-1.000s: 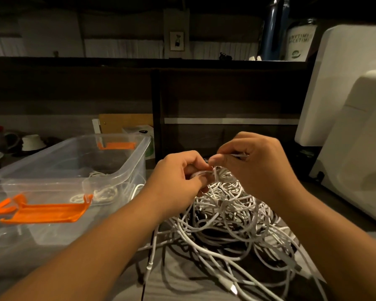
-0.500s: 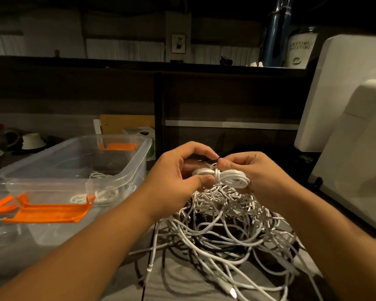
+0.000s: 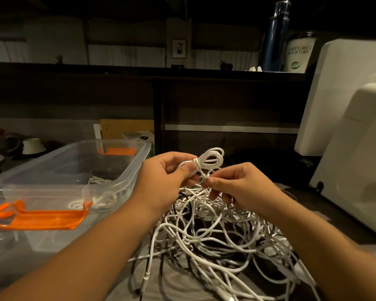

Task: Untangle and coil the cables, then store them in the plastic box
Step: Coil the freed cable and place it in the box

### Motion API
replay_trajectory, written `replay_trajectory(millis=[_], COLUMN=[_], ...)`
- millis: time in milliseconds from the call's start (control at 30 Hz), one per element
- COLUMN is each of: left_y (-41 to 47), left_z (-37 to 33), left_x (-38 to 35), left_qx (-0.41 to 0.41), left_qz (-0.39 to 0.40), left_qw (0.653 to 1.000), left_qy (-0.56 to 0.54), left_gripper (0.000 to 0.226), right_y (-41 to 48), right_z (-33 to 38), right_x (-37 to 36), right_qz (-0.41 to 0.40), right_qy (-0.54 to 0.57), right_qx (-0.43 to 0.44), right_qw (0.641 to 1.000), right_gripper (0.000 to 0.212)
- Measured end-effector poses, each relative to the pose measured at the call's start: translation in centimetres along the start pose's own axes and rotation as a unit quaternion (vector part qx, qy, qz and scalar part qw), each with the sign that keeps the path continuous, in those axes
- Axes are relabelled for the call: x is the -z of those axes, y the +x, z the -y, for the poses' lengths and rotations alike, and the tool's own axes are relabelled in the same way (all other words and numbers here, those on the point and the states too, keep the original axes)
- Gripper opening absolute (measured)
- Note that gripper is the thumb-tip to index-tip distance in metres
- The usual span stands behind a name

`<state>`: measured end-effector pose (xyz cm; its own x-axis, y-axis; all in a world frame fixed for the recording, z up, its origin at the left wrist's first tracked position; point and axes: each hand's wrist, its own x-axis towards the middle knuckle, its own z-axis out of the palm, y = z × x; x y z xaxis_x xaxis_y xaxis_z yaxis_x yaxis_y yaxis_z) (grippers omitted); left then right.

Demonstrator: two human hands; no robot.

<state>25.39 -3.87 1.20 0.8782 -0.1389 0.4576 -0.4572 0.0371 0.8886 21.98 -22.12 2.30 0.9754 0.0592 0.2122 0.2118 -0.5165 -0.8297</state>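
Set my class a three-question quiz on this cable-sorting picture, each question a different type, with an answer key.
1. True or false: the clear plastic box already holds some white cable.
2. Where is the small coiled white cable? A) held by the left hand and right hand, above the tangled cable pile; B) lying inside the box; C) hanging on a wall hook.
3. Fill in: the box's near latch is coloured ____.
Key: 1 true; 2 A; 3 orange.
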Motion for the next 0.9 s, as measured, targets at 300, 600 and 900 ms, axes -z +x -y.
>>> replay_trajectory(millis=[300,600,900], left_y=[0.0,-0.6,-0.9], left_z=[0.8,-0.2,-0.6], left_x=[0.1,0.2,0.4], left_qx=[-0.057,-0.085,-0.079], left_qz=[-0.037,0.090,0.117], left_qw=[0.981,0.950,0.960], left_qy=[0.180,0.287,0.242], left_gripper=[0.017,0.020,0.028], right_y=[-1.0,-0.7,-0.4], right_z=[1.2,1.0,0.8], right_x=[-0.7,0.6,0.7], right_qz=[-0.099,-0.180,-0.118], right_qy=[-0.261,-0.299,-0.120], right_qx=[0.172,0.318,0.155], right_qw=[0.945,0.882,0.973], right_gripper=[0.008,0.022,0.025])
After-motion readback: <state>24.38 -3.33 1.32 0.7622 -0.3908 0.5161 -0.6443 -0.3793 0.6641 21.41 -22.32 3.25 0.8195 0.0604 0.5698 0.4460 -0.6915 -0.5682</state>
